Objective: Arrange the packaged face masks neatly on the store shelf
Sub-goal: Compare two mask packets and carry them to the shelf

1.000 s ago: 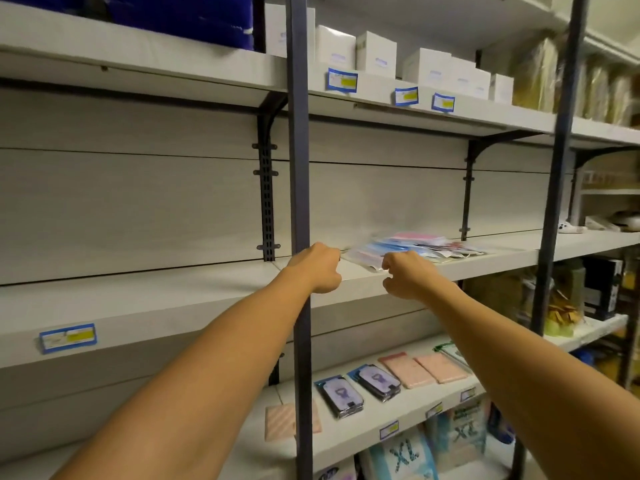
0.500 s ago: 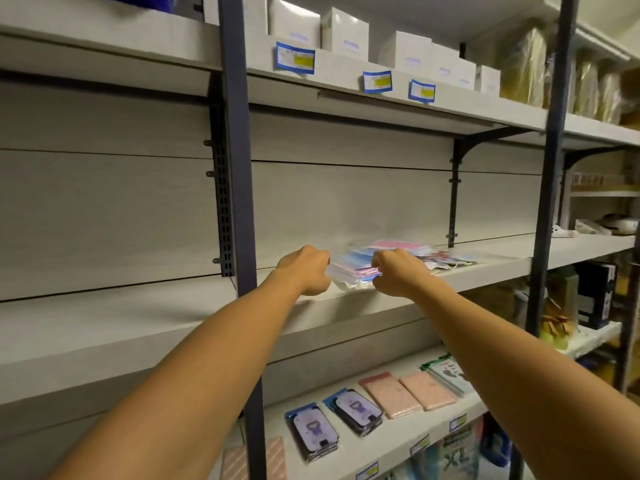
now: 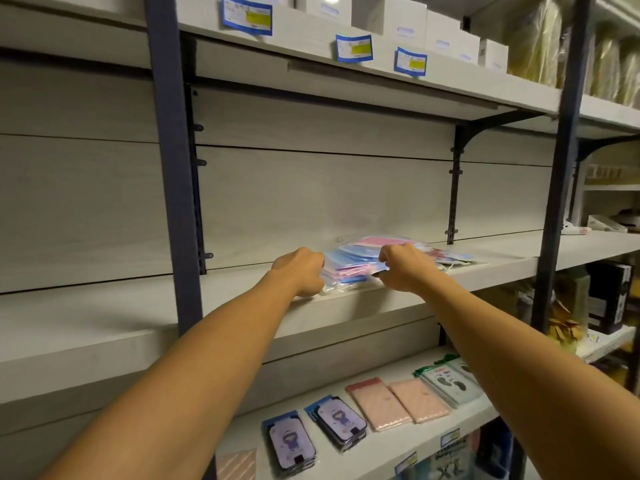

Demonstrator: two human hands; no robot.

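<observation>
Packaged face masks in clear plastic sleeves, blue and pink (image 3: 349, 263), sat as a loose stack between two curled sets of fingers at the front edge of the pale grey laminate shelf (image 3: 519, 268). The left hand (image 3: 300, 271) gripped the stack's left end; the right hand (image 3: 403, 268) pinched its right side. Beyond the right fingers, more packs (image 3: 453, 258) lay fanned and askew. The step in hand looked like squaring the stack; next, the edges wanted tapping flush and the strays gathering in.
</observation>
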